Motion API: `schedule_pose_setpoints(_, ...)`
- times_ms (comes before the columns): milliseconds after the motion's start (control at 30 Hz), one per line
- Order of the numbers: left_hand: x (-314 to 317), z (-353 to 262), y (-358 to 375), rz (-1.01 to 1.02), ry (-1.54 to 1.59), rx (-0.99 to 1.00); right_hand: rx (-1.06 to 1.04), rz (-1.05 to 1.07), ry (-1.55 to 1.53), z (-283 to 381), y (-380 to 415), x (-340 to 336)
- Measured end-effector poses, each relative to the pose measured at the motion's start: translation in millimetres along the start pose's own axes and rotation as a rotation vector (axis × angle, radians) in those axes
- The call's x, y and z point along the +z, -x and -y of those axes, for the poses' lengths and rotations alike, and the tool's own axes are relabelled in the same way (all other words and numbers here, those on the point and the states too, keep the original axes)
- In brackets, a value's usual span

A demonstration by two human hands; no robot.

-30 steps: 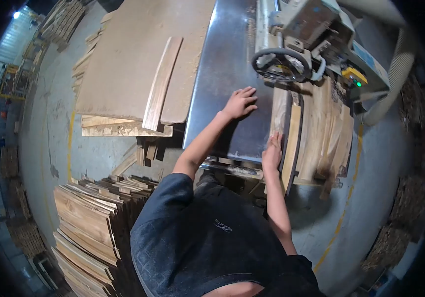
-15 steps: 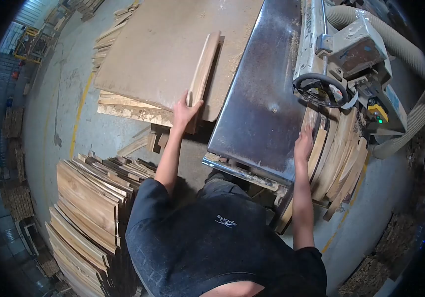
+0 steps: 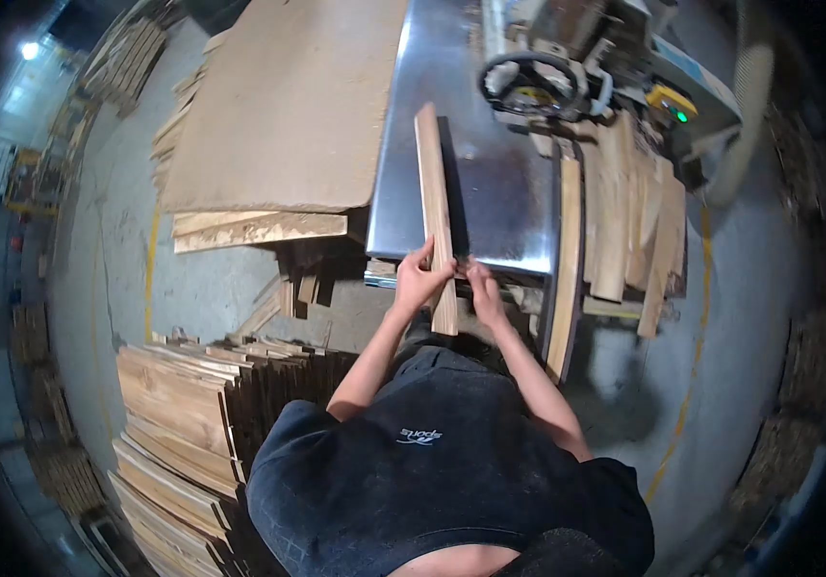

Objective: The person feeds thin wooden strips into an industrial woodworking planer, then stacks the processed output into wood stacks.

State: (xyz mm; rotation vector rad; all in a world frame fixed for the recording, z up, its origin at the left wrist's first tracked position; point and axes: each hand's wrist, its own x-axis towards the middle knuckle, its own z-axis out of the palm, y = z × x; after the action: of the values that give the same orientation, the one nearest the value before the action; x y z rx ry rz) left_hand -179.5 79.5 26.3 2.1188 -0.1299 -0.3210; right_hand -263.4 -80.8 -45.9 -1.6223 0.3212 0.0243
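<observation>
A narrow wooden board (image 3: pixel 434 183) slants up over the front edge of the shiny metal machine table (image 3: pixel 509 216). My left hand (image 3: pixel 420 286) is closed around its lower part, thumb on the upper side. Just right of the board is my right hand (image 3: pixel 485 296), its fingers curled in beside the board's edge; whether they grip the board or something small is blurred. Along the table's right side lies a pale wooden strip (image 3: pixel 569 231) between dark edges.
A black handwheel (image 3: pixel 533 87) is on the machine above the table. A brown sheet (image 3: pixel 278 115) covers a stack at left. Several boards (image 3: pixel 615 221) lie right of the table. Stacked boards (image 3: pixel 177 394) stand at lower left, near my body.
My left hand has brought the board from the brown sheet over to the metal table. My right hand has left the wood at the table's right side and come to the board. The view has shifted.
</observation>
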Motion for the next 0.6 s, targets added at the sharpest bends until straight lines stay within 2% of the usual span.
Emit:
schedule_pose_setpoints(67,19.0,-17.0,19.1,0.026,-0.224,0.105,0.323,0.028,-0.342,-7.0,37.3,5.5)
schedule_pose_setpoints(133,35.9,-23.5,30.7,0.121,-0.264,0.145,0.239,-0.096,-0.509,-13.4,77.4,10.9)
schedule_pose_setpoints(167,47.0,-19.9,31.1,0.222,-0.102,0.089,0.309,0.010,-0.392,-17.3,95.3,-1.9)
schedule_pose_setpoints(200,57.7,-18.0,32.3,0.320,0.061,0.022,0.262,0.034,-0.332,31.5,113.2,-13.4)
schedule_pose_setpoints(233,64.1,-27.2,37.5,0.293,-0.015,0.065,0.364,0.015,-0.360,21.6,123.3,-17.4)
schedule_pose_setpoints(267,73.0,-37.2,41.9,0.171,-0.168,0.197,0.462,-0.003,-0.387,28.7,130.5,-21.5)
schedule_pose_setpoints(300,80.8,-47.9,46.2,0.175,-0.327,0.164,0.465,-0.075,-0.537,37.3,138.2,-22.8)
schedule_pose_setpoints(333,83.3,-68.5,50.9,0.173,-0.483,0.133,0.465,-0.094,-0.546,25.9,142.5,-27.1)
schedule_pose_setpoints(433,113.0,-55.1,40.9,-0.020,-0.577,0.489,0.523,-0.148,-1.005,-13.8,147.0,-38.9)
schedule_pose_setpoints(467,124.5,-49.7,31.4,-0.023,-0.572,0.500,0.510,-0.152,-1.003,-19.9,144.3,-41.8)
schedule_pose_setpoints(533,142.0,-40.5,9.3,-0.069,-0.556,0.624,0.586,-0.279,-1.225,-21.7,142.6,-43.2)
schedule_pose_setpoints(567,146.3,-42.7,-1.9,0.033,-0.530,0.564,0.604,-0.337,-1.238,-17.5,136.6,-43.9)
schedule_pose_setpoints(600,152.4,-46.6,-13.4,0.032,-0.523,0.571,0.609,-0.316,-1.178,-12.5,131.7,-47.6)
